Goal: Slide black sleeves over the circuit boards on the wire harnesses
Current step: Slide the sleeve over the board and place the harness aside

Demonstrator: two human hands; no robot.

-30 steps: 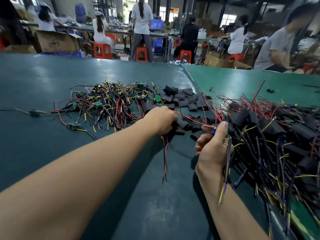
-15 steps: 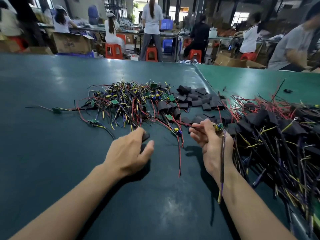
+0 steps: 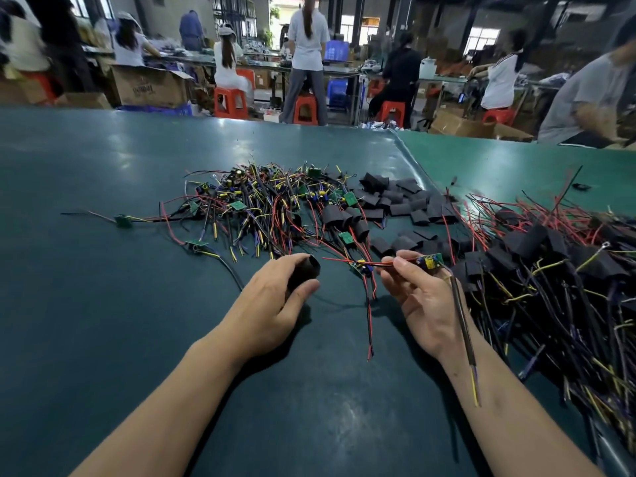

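Left hand grips one black sleeve, mouth facing right. Right hand pinches a harness near its circuit board, just right of the sleeve, apart. Step: lining up; next, likely feed red leads into the sleeve. Earlier the left hand was reaching into the far sleeve pile.

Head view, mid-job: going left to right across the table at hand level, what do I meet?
Left hand gripping a black sleeve → loose red and black wires lying on the table → right hand pinching a circuit board → pile of sleeved harnesses.
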